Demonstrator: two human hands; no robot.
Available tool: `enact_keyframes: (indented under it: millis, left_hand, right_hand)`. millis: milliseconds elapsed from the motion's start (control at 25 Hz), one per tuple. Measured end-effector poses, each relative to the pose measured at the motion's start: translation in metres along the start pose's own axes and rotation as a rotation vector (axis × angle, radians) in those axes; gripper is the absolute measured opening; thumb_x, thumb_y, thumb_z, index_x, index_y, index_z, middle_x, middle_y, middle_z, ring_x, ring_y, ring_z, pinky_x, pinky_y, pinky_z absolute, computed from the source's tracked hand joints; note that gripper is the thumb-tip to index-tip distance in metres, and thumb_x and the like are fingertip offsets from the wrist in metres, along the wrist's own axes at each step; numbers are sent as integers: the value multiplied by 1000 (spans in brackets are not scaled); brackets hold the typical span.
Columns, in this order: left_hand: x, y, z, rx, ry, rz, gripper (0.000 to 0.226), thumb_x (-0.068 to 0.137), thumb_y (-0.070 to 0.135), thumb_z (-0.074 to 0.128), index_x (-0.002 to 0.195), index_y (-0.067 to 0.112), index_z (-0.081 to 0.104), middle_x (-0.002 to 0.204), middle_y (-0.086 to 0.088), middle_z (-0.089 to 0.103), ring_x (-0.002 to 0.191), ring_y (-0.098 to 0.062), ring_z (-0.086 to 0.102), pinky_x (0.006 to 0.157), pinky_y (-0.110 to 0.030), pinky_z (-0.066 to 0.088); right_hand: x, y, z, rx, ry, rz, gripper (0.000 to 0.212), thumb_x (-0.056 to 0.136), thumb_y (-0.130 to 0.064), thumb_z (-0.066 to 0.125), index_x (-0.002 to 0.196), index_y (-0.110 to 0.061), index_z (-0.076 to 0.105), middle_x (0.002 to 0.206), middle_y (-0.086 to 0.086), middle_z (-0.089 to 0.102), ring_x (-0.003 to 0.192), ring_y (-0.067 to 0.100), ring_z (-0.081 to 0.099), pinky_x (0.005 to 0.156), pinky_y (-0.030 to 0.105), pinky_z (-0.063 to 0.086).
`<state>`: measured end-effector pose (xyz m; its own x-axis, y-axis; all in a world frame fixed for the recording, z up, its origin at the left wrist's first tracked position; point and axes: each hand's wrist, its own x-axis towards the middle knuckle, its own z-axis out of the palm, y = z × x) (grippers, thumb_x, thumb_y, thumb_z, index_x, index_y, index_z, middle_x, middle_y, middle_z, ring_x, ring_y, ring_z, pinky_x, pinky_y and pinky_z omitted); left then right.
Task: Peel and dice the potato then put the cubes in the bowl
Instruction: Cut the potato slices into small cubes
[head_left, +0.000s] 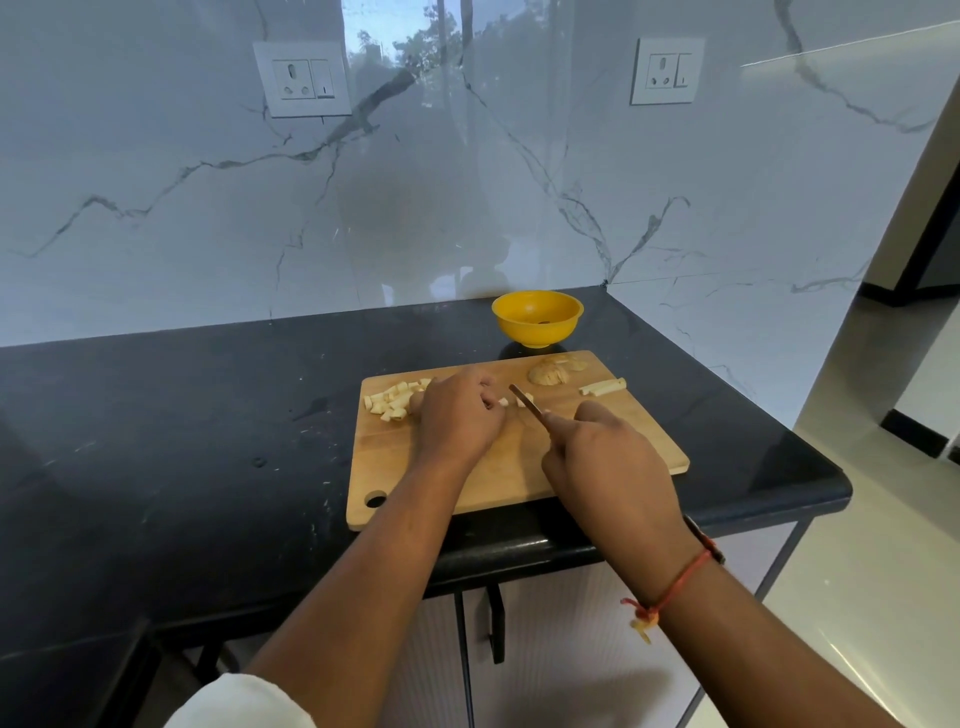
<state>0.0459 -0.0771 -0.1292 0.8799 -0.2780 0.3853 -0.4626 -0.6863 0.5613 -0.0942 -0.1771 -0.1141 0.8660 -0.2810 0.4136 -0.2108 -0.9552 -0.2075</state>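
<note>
While your left hand (460, 410) curls its fingers on a potato strip (503, 401) mid-board (519, 478), your right hand (608, 457) grips the knife (524, 402), with the blade at the strip. Cubes (392, 404) lie near the board's left edge, and spare strips (602, 386) and peels (550, 374) lie far right. The bowl (537, 317) stands just past the far edge. Bare counter (182, 441) stretches left.

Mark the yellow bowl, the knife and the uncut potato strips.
yellow bowl (537, 330), head view, outer front wall.
knife (521, 396), head view, middle of blade.
potato strips (602, 387), head view, middle of the strips.
</note>
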Motion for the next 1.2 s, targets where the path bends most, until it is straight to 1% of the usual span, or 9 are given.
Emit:
enact_keyframes:
  millis: [280,440,680,800,880,960,1040,1120,1200]
  left_hand:
    - [1,-1,-3,-52,-1,-31,20,90,22,64,109,27,69,96,9,74,102,-14,63,94,-40,36]
    - [2,-3,-2,-52,7,-33,19,91,21,62,107,26,69,95,8,74,100,-14,64,93,-40,36]
    - [4,-4,0,-9,20,-67,16,94,24,64,110,26,63,102,7,73,106,-16,62,94,-39,34]
    - [4,-5,2,28,29,-54,14,98,23,60,111,26,63,104,6,73,108,-18,61,97,-41,34]
    - [3,-4,2,36,33,0,17,100,22,56,113,26,66,107,5,72,109,-18,61,100,-43,38]
    - [2,-2,4,17,7,147,21,100,20,56,115,24,69,114,4,71,112,-19,60,100,-45,44]
    - [0,1,6,19,-109,325,27,100,20,55,122,24,70,129,5,66,122,-16,56,103,-42,46]
    - [1,2,8,39,-240,433,33,102,19,51,129,27,67,141,8,59,132,-14,51,109,-40,43]
    - [3,3,6,41,-300,463,35,101,17,50,129,30,66,138,9,62,129,-14,54,107,-38,45]
  right_hand:
    - [17,-9,12,61,-35,-54,29,102,-26,45,122,-28,66,82,-9,39,73,7,47,63,19,37]
    - [28,-15,17,68,-45,-47,29,102,-28,44,115,-26,70,86,-7,45,76,8,50,68,20,43]
    - [3,-5,-3,4,-128,-20,29,101,-28,45,123,-33,63,84,-7,41,76,10,50,67,26,50]
    - [-4,1,-12,-37,-8,17,31,98,-30,47,123,-37,64,83,-8,44,73,9,50,59,26,50]
    - [4,7,-9,-2,98,37,33,95,-32,49,123,-36,66,85,-7,48,71,11,50,56,27,50]
    - [16,12,0,106,172,84,34,94,-33,52,124,-34,67,87,-4,53,70,13,52,55,28,48]
    - [25,16,12,218,208,146,36,94,-34,55,128,-31,66,87,-2,56,70,12,52,57,25,44]
    - [28,19,23,272,237,186,36,95,-37,56,129,-28,67,86,-2,58,71,10,49,57,22,38]
    - [28,21,27,279,247,190,34,96,-39,55,126,-28,68,82,-5,54,71,9,47,54,20,34]
